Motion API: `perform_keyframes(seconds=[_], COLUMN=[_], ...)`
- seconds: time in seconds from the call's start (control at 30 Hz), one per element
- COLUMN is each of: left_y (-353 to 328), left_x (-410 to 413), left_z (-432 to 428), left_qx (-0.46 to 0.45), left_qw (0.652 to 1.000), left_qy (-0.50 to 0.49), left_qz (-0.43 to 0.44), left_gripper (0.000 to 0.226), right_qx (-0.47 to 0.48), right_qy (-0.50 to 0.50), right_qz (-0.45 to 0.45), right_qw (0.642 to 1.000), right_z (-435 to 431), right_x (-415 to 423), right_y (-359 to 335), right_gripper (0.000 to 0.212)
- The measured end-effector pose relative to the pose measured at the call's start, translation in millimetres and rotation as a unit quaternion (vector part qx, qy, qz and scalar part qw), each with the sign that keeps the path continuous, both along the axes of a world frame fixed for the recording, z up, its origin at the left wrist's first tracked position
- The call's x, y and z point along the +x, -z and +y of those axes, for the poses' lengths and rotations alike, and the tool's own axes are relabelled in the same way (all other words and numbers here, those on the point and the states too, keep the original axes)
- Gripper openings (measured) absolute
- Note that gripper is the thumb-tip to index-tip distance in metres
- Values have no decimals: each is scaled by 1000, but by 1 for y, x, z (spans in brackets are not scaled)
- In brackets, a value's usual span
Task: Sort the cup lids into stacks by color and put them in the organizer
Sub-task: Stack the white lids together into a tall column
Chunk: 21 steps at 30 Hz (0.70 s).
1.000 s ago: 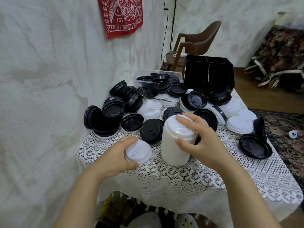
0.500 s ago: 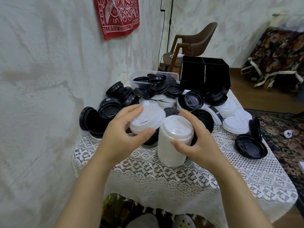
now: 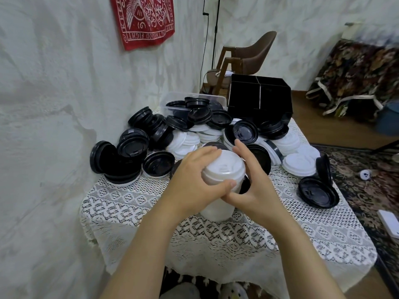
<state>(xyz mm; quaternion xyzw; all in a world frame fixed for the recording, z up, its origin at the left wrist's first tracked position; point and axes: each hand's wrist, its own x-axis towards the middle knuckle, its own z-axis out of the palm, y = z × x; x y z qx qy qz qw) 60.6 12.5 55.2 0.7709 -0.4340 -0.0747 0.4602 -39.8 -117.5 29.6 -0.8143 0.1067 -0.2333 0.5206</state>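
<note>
white lid stack (image 3: 224,171) stands on the tabletop (image 3: 129,203), well in front of the black organizer (image 3: 259,100) — left hand (image 3: 192,180) closes its grip over the top, right hand (image 3: 257,186) grips its side.

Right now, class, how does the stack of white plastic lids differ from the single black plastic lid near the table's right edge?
The tall stack of white plastic lids stands upright; the single black plastic lid lies flat. Left hand and right hand hold the stack; no hand holds the black lid. Both sit on the lace tablecloth.
</note>
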Motion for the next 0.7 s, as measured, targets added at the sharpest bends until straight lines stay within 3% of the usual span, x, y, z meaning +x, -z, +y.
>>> perform_keyframes(seconds=[0.17,0.47,0.6,0.7], left_y=[5,19,21,20], left_x=[0,-7,-10,-11], left_z=[1,-6,-7,-7], left_qx=[-8,-72,-94,-96], left_qw=[1000,992,988,988], left_qy=[12,30,29,29], left_qz=[18,101,116,116], left_gripper=[71,57,52,50], right_qx=[-26,-34,-53,36], right_qy=[8,40,2,64], right_qz=[10,6,33,-53], right_qw=[1000,999,998,996], right_z=[0,3,-3,-21], right_x=[-1,-1,-11,-22], right_y=[-2,3,-3,-13], right_gripper=[82,77,74,51])
